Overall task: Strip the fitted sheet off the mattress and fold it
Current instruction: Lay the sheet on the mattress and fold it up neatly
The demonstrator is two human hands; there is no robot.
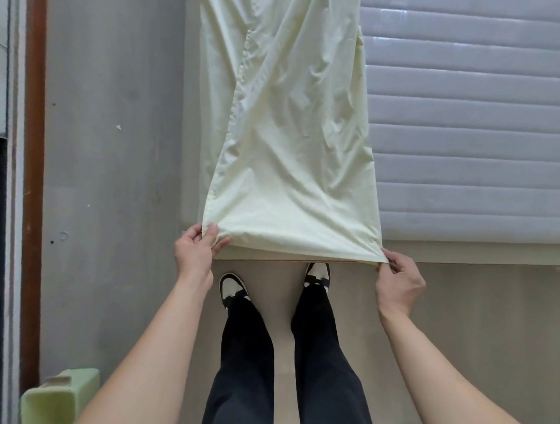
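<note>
The pale yellow fitted sheet (pixel 288 140) lies as a long folded strip along the left part of the mattress (pixel 471 120), whose bare quilted grey-white top shows to the right. The strip runs from the near edge to the top of the frame. My left hand (pixel 198 251) pinches the sheet's near left corner between thumb and fingers. My right hand (pixel 397 280) pinches the near right corner at the mattress's front edge. The near hem is stretched between both hands, just above the bed frame's edge.
I stand at the foot of the bed; my legs and black-and-white shoes (pixel 234 287) are on a beige floor. A grey wall (pixel 113 155) and a brown door frame (pixel 36 192) are at the left. A light green object (pixel 55 411) sits at the bottom left.
</note>
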